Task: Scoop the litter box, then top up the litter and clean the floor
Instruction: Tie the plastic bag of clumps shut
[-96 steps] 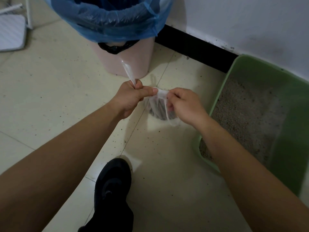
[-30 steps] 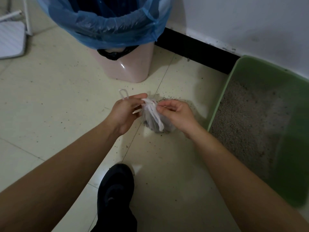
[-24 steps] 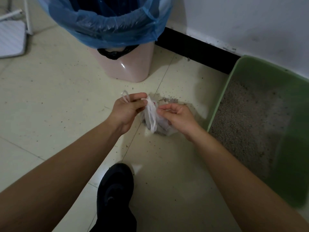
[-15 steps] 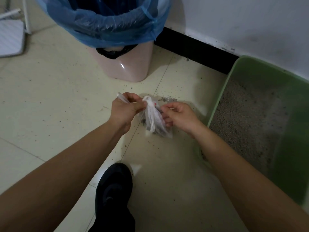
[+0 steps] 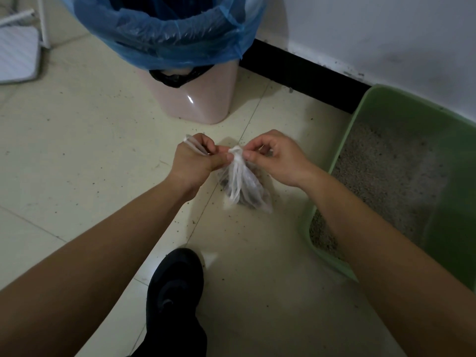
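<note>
A small clear plastic bag (image 5: 244,186) with dark clumps inside hangs between my hands above the floor. Its top is gathered into a white knot (image 5: 236,152). My left hand (image 5: 197,161) grips one bag handle, which sticks out past its knuckles. My right hand (image 5: 279,158) pinches the knot from the right side. The green litter box (image 5: 334,150) with grey litter (image 5: 381,181) sits on the floor at the right, against the wall.
A pink bin (image 5: 198,99) lined with a blue bag (image 5: 164,34) stands just beyond my hands. My black shoe (image 5: 175,292) is on the tiles below. Litter grains dot the floor (image 5: 77,150). A white object (image 5: 18,55) lies at far left.
The bag's handles have been drawn together into a tight knot at the top. My hands have moved slightly apart, pulling on it, and the bag hangs lower beneath them.
</note>
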{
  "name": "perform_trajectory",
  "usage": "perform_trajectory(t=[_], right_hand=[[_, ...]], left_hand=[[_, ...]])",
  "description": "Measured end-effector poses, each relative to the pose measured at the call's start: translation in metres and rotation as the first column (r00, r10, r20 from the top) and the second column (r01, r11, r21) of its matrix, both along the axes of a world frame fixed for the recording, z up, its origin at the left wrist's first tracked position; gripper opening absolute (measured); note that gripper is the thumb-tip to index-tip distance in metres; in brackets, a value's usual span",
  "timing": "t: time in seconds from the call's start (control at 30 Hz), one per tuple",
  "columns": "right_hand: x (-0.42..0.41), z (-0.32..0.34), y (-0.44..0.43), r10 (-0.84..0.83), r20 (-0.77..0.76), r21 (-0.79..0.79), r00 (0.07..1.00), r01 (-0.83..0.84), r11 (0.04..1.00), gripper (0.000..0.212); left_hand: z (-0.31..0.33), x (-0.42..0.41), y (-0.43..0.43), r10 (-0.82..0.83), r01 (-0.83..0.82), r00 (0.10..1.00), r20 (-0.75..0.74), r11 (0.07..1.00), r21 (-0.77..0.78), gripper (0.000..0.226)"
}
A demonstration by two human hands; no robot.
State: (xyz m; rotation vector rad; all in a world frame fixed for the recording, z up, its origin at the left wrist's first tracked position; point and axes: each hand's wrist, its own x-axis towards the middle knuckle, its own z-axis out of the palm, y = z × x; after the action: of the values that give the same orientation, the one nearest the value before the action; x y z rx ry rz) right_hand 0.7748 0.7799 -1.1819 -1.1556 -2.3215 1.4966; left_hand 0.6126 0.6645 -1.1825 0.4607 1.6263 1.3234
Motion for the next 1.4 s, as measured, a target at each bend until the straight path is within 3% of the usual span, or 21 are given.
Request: perform_trajectory(t=[0.07,0.13,0.2,0.3,0.37,0.43,0.5,0.57,0.63,0.7,0.83,0.93,1.0,1.07,1.13,1.23,1.3,1.4], right_hand=[[-0.003,0.001,0.001,0.039,-0.006,-0.015,0.999,-0.039,0.999,0.023],[-0.006,0.0,0.001,0.026,-0.015,-0.008,1.0,-0.026,1.0,0.017],[-0.006,0.0,0.001,0.035,0.011,0.078,0.999,-0.035,0.996,0.008],[-0.003,0.003,0.0,0.157,0.155,0.284,0.975,-0.196,0.938,0.015],[-0.003,0.007,-0.002,0.207,0.297,0.506,0.932,-0.337,0.794,0.024],[-0.003,0.009,-0.004,0.2,0.406,0.728,0.892,-0.448,0.519,0.024],[-0.001,0.006,-0.007,0.161,0.508,0.796,0.846,-0.533,0.288,0.018],[0.006,-0.001,-0.01,0.111,0.644,0.724,0.757,-0.65,0.232,0.02],[0.015,-0.008,-0.013,0.066,0.758,0.604,0.649,-0.737,0.303,0.028],[0.017,-0.01,-0.011,0.044,0.793,0.547,0.607,-0.742,0.387,0.031],[0.012,-0.007,-0.013,0.104,0.631,0.452,0.769,-0.472,0.757,0.03],[0.016,-0.004,-0.018,0.089,0.389,0.311,0.917,-0.221,0.924,0.04],[0.016,-0.004,-0.024,0.123,0.395,0.234,0.91,-0.229,0.945,0.054],[0.014,-0.008,-0.028,0.16,0.5,0.281,0.851,-0.334,0.9,0.045],[0.008,-0.004,-0.028,0.112,0.484,0.351,0.868,-0.31,0.884,0.038],[0.005,0.017,-0.032,0.019,0.319,0.437,0.947,-0.165,0.884,0.036],[0.008,0.037,-0.034,-0.07,0.154,0.403,0.986,0.002,0.915,0.032],[0.01,0.069,-0.032,-0.249,-0.194,0.443,0.949,0.312,0.841,0.014]], left_hand=[[0.0,-0.002,0.0,-0.016,0.016,1.0,-0.002,1.0,0.001,0.034],[-0.001,-0.001,0.001,-0.034,0.034,0.999,-0.01,0.999,0.002,0.034],[-0.001,0.0,0.001,-0.015,0.015,0.999,-0.038,1.0,-0.01,0.033],[0.0,-0.003,0.0,0.021,-0.024,0.995,-0.095,0.999,-0.027,0.031],[0.002,-0.003,-0.001,0.005,-0.01,0.993,-0.121,0.999,-0.041,0.028],[0.002,-0.003,-0.001,-0.018,0.012,0.992,-0.125,0.999,-0.052,0.027],[0.003,-0.007,-0.002,-0.051,0.045,0.994,-0.1,0.997,-0.056,0.029],[0.001,-0.012,-0.007,-0.13,0.114,0.983,-0.127,0.986,-0.125,0.03],[-0.003,-0.013,-0.018,-0.194,0.163,0.972,-0.134,0.964,-0.212,0.03],[-0.007,-0.01,-0.024,-0.177,0.153,0.979,-0.096,0.963,-0.224,0.03],[-0.011,-0.014,-0.02,-0.079,0.061,0.994,-0.079,0.976,-0.21,0.026],[-0.015,-0.016,-0.022,-0.046,0.024,0.995,-0.093,0.974,-0.224,0.024],[-0.018,-0.016,-0.027,-0.073,0.03,0.986,-0.149,0.963,-0.268,0.029],[-0.015,-0.018,-0.026,-0.092,0.036,0.977,-0.193,0.96,-0.277,0.027],[-0.002,-0.021,-0.021,-0.082,0.018,0.963,-0.255,0.97,-0.242,0.023],[0.031,-0.022,-0.01,-0.027,-0.011,0.939,-0.342,0.994,-0.109,0.022],[0.063,-0.018,-0.002,-0.002,0.008,0.904,-0.428,1.0,0.012,0.022],[0.121,-0.012,0.007,0.038,0.099,0.85,-0.525,0.968,0.231,0.02]])
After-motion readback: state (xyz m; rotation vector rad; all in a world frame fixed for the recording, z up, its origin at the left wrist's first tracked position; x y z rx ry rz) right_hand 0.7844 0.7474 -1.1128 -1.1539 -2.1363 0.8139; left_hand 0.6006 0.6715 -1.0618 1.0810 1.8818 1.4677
